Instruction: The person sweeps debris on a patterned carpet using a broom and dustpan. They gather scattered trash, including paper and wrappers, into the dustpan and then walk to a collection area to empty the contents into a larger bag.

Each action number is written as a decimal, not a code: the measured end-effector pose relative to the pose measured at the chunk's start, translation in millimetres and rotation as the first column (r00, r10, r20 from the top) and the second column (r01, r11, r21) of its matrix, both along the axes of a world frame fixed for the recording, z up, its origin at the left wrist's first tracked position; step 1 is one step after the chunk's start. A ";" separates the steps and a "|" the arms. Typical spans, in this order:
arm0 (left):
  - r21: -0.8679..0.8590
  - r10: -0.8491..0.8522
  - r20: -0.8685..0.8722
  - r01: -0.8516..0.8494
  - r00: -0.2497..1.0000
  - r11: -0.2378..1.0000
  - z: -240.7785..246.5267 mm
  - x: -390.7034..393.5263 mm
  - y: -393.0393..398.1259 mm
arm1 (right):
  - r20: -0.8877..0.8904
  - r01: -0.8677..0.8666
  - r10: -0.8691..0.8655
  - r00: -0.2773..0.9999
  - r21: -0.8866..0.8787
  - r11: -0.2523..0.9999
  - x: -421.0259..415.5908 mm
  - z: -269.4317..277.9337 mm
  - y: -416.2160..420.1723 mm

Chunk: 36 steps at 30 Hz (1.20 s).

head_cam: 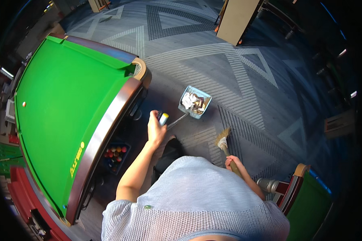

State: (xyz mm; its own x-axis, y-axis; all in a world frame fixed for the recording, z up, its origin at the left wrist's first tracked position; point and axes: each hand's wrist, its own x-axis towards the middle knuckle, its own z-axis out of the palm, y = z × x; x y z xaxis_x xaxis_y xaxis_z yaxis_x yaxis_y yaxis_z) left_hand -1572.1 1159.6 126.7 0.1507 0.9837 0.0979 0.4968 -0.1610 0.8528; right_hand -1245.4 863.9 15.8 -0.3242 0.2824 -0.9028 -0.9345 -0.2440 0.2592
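My left hand point(157, 131) is closed around a short pale cylinder with a yellow end point(163, 119), beside a small dark item. The thin handle point(178, 121) of a dustpan runs up to this hand; whether the cylinder is part of it I cannot tell. Light blue and box-shaped, the dustpan point(207, 104) stands on the carpet ahead. Crumpled white paper point(189, 100) and brown scraps lie in it. With my right hand point(233, 162) I grip the stick of a straw broom point(222, 139), its bristles pointing forward, to the right of the dustpan.
A green-clothed snooker table point(69, 87) with a wooden rail and netted corner pocket flanks me on the left. Under it sits a tray of coloured balls point(116, 155). Another table point(309, 208) stands close on my right. A beige pillar point(238, 21) rises from the patterned carpet point(199, 66).
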 end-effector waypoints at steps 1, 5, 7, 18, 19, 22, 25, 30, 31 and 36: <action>-0.045 -0.013 -0.007 0.012 1.000 0.999 0.4 20.4 28.0 | -0.033 0.045 -0.044 0.998 0.008 0.999 11.9 -1.5 15.4; -0.002 -0.064 0.020 0.064 0.998 0.998 -7.4 95.1 131.4 | -0.094 0.150 -0.139 0.986 0.127 0.980 36.0 19.3 57.0; 0.108 -0.096 -0.018 0.098 0.995 0.989 -6.6 122.9 182.0 | -0.072 0.132 -0.124 0.990 0.116 0.984 47.2 14.5 86.6; 0.148 0.054 -0.154 -0.031 0.987 0.988 -69.5 157.1 440.9 | 0.671 -0.710 0.570 0.475 -0.090 0.699 112.2 -105.3 327.5; 0.155 0.068 -0.167 -0.042 0.984 0.987 -81.3 148.7 459.9 | 0.739 -0.767 0.583 0.337 -0.144 0.626 116.9 -128.6 347.5; 0.125 0.095 -0.143 -0.078 0.985 0.989 -102.6 112.6 521.7 | 0.840 -0.822 0.541 0.043 -0.278 0.497 123.2 -184.2 420.7; 0.096 0.137 -0.251 -0.116 0.958 0.989 -142.3 26.0 576.7 | 0.727 -0.844 0.667 0.161 -0.249 0.475 88.1 -156.4 551.8; 0.206 0.110 -0.227 -0.063 0.968 0.977 -182.3 -27.6 720.4 | 0.823 -0.783 0.541 0.175 -0.216 0.583 75.1 -113.5 753.5; 0.200 0.091 -0.232 -0.045 0.969 0.979 -202.0 -45.6 740.2 | 0.826 -0.782 0.553 0.108 -0.272 0.561 66.1 -117.3 778.5; 0.108 -0.024 -0.397 0.073 0.918 0.991 -270.9 -94.5 847.9 | 0.855 -0.772 0.518 0.010 -0.323 0.548 27.2 -133.4 921.6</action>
State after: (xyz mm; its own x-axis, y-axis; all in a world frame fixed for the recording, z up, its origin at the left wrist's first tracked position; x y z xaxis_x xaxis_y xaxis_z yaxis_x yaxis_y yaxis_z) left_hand -1666.5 2007.5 -144.2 0.2481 0.9592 0.1357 0.7774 -0.2807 0.5628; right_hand -1218.2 1785.5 -117.6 0.3529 0.5796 -0.7345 0.0140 -0.7882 -0.6153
